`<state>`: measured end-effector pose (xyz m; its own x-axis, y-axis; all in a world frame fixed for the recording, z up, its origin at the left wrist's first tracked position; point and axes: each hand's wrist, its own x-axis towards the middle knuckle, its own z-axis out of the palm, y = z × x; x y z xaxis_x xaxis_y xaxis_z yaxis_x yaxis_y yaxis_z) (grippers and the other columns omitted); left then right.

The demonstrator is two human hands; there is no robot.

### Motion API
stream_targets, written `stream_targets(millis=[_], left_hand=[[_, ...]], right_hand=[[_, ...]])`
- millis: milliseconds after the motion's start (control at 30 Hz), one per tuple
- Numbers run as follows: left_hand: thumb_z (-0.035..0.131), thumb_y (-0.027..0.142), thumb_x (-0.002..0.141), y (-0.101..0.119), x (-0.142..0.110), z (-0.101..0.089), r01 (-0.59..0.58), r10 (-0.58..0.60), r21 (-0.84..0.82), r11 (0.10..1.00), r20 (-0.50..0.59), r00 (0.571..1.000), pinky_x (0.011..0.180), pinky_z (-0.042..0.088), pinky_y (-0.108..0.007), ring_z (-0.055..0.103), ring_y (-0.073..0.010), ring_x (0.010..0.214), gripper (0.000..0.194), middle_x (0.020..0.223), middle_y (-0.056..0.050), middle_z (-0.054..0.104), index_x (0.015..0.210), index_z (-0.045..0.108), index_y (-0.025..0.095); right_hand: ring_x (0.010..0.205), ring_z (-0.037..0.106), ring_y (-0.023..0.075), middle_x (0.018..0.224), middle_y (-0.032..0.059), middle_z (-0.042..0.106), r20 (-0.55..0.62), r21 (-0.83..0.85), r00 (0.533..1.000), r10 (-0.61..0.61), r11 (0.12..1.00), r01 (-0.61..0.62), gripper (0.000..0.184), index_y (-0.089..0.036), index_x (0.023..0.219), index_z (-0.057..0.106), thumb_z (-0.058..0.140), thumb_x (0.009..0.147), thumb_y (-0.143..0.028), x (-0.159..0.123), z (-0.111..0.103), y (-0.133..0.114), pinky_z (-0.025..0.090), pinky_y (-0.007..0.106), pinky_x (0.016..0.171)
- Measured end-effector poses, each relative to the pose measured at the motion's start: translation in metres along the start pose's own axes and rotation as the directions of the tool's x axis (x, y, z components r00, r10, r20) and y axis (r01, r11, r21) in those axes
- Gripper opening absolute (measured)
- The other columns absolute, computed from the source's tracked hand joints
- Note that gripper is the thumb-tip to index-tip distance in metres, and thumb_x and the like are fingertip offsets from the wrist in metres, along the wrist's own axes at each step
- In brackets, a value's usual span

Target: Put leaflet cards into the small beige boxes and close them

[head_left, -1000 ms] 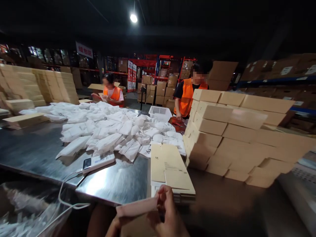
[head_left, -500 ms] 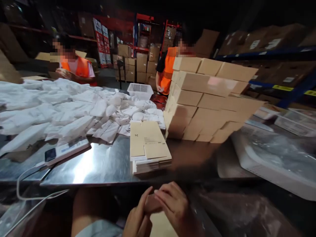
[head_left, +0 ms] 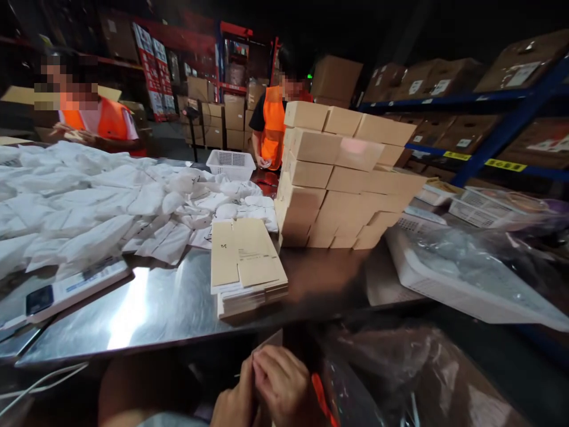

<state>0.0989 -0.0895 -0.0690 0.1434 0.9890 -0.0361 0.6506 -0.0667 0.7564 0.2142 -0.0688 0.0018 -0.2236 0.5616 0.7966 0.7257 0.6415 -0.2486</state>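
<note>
My left hand [head_left: 235, 402] and my right hand [head_left: 283, 385] are together low in view, below the front edge of the steel table [head_left: 178, 302]. Their fingers pinch a thin flat piece of cardboard [head_left: 267, 341] that sticks up between them. On the table just beyond lies a stack of flat, unfolded cardboard boxes [head_left: 247, 267]. A wall of assembled tan boxes [head_left: 338, 178] stands to its right.
A big heap of white bagged items [head_left: 89, 196] covers the table's left. A white device with a cable [head_left: 66, 290] lies at the front left. White trays [head_left: 444, 273] and plastic bags [head_left: 400, 367] sit on the right. Two people in orange vests [head_left: 271, 124] work across the table.
The view has swung right and down. My hands dropped lower and closer together, and the folded box that I held a second ago now shows only as a thin edge.
</note>
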Motion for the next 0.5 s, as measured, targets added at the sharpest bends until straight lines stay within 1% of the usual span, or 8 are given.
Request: stream_targets(millis=[67, 133, 233, 300, 367, 433, 500], left_hand=[[0.037, 0.024, 0.085, -0.002, 0.002, 0.001, 0.006, -0.008, 0.071, 0.997, 0.024, 1.000, 0.059, 0.047, -0.039, 0.075, -0.0397, 0.072, 0.056, 0.082, -0.020, 0.078, 0.132, 0.059, 0.005], [0.036, 0.021, 0.086, -0.005, 0.004, 0.002, 0.017, -0.024, 0.117, 0.993, 0.060, 0.998, 0.060, 0.046, -0.037, 0.076, -0.0372, 0.073, 0.054, 0.084, -0.019, 0.079, 0.132, 0.060, 0.007], [0.038, 0.018, 0.086, -0.008, 0.006, 0.003, 0.004, -0.026, 0.183, 0.983, 0.120, 0.992, 0.062, 0.047, -0.035, 0.076, -0.0359, 0.076, 0.052, 0.089, -0.019, 0.079, 0.132, 0.058, 0.007], [0.041, 0.017, 0.086, -0.008, 0.008, 0.004, 0.020, -0.051, 0.208, 0.978, 0.144, 0.988, 0.062, 0.047, -0.034, 0.077, -0.0352, 0.076, 0.054, 0.091, -0.017, 0.079, 0.137, 0.054, 0.008], [0.042, 0.018, 0.088, -0.006, 0.008, 0.004, 0.049, -0.082, 0.215, 0.975, 0.150, 0.985, 0.061, 0.048, -0.034, 0.077, -0.0343, 0.074, 0.056, 0.092, -0.017, 0.079, 0.143, 0.048, 0.009], [0.041, 0.020, 0.090, -0.005, 0.008, 0.003, 0.058, -0.091, 0.217, 0.974, 0.147, 0.985, 0.062, 0.048, -0.034, 0.076, -0.0339, 0.073, 0.057, 0.089, -0.017, 0.079, 0.144, 0.044, 0.006], [0.041, 0.023, 0.090, -0.005, 0.007, 0.003, 0.040, -0.075, 0.228, 0.973, 0.147, 0.986, 0.062, 0.048, -0.035, 0.076, -0.0337, 0.074, 0.056, 0.088, -0.015, 0.080, 0.143, 0.046, 0.006]], right_hand=[[0.057, 0.065, 0.0174, 0.069, 0.0044, 0.069, -0.024, -0.025, 1.000, 0.008, 1.000, -0.008, 0.032, -0.019, 0.086, 0.062, 0.034, 0.102, -0.016, 0.000, 0.003, -0.002, 0.053, 0.029, 0.052], [0.053, 0.062, 0.0169, 0.066, 0.0036, 0.067, -0.017, -0.052, 1.000, 0.003, 0.999, -0.003, 0.037, -0.019, 0.083, 0.060, 0.029, 0.102, -0.015, 0.000, 0.005, -0.004, 0.049, 0.030, 0.048], [0.054, 0.060, 0.0168, 0.063, 0.0024, 0.064, -0.003, -0.086, 1.000, 0.023, 0.996, -0.024, 0.039, -0.020, 0.078, 0.058, 0.028, 0.101, -0.011, 0.000, 0.006, -0.002, 0.047, 0.031, 0.049], [0.055, 0.060, 0.0158, 0.062, 0.0015, 0.062, -0.004, -0.057, 0.999, 0.048, 0.997, -0.048, 0.038, -0.020, 0.074, 0.057, 0.031, 0.101, -0.012, 0.000, 0.006, 0.002, 0.049, 0.029, 0.052], [0.060, 0.063, 0.0143, 0.067, 0.0015, 0.065, 0.026, 0.028, 0.999, 0.046, 0.999, -0.047, 0.035, -0.019, 0.077, 0.059, 0.035, 0.102, -0.016, 0.000, 0.005, 0.006, 0.053, 0.025, 0.057], [0.067, 0.066, 0.0139, 0.076, 0.0026, 0.070, 0.059, 0.087, 0.998, 0.020, 0.996, -0.025, 0.030, -0.018, 0.088, 0.063, 0.037, 0.103, -0.017, -0.001, 0.003, 0.009, 0.055, 0.024, 0.063], [0.069, 0.067, 0.0149, 0.079, 0.0039, 0.072, 0.044, 0.063, 0.999, -0.007, 0.998, 0.004, 0.029, -0.016, 0.094, 0.064, 0.037, 0.104, -0.017, -0.003, 0.003, 0.009, 0.056, 0.025, 0.063]])
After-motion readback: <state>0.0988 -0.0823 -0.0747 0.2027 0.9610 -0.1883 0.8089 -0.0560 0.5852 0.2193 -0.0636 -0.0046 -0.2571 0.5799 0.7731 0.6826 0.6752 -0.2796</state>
